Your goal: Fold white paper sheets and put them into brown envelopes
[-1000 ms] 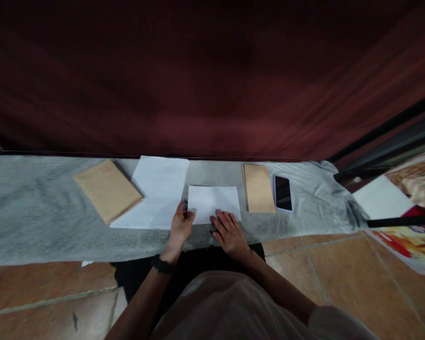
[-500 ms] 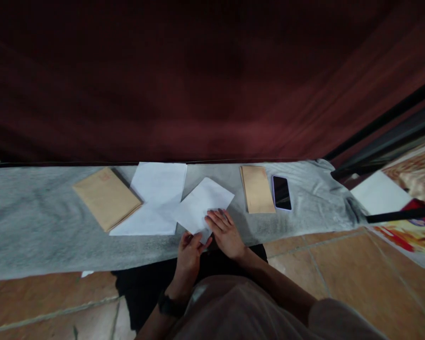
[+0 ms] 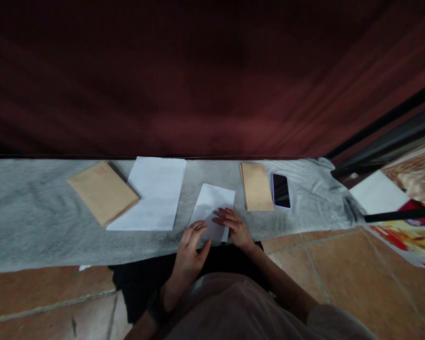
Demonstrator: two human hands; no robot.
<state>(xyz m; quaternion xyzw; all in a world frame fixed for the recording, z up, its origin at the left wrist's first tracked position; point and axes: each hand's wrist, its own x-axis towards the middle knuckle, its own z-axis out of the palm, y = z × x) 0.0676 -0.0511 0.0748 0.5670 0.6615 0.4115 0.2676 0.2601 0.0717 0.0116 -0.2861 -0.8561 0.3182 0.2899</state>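
A folded sheet of white paper (image 3: pixel 212 200) lies on the grey cloth before me, its near edge close to the cloth's front edge. My left hand (image 3: pixel 191 248) is at the paper's lower left, fingers curved and thumb apart, with nothing gripped. Over the paper's right side is my right hand (image 3: pixel 235 230), its fingers stretched out across the sheet. To the left rests a stack of white paper (image 3: pixel 156 193), partly covered by a pile of brown envelopes (image 3: pixel 104 192). Several more brown envelopes (image 3: pixel 258 187) lie to the right of the folded sheet.
A phone (image 3: pixel 281 191) with a purple edge lies beside the right-hand envelopes. The grey cloth (image 3: pixel 31 222) covers a long narrow surface backed by a dark red curtain (image 3: pixel 212 94). A black bar and colourful printed packaging (image 3: pixel 407 241) stand at the far right.
The white sheet has turned from a slanted position to nearly upright and moved off the paper stack. My left hand has loosened from its near corner, and its fingers have spread.
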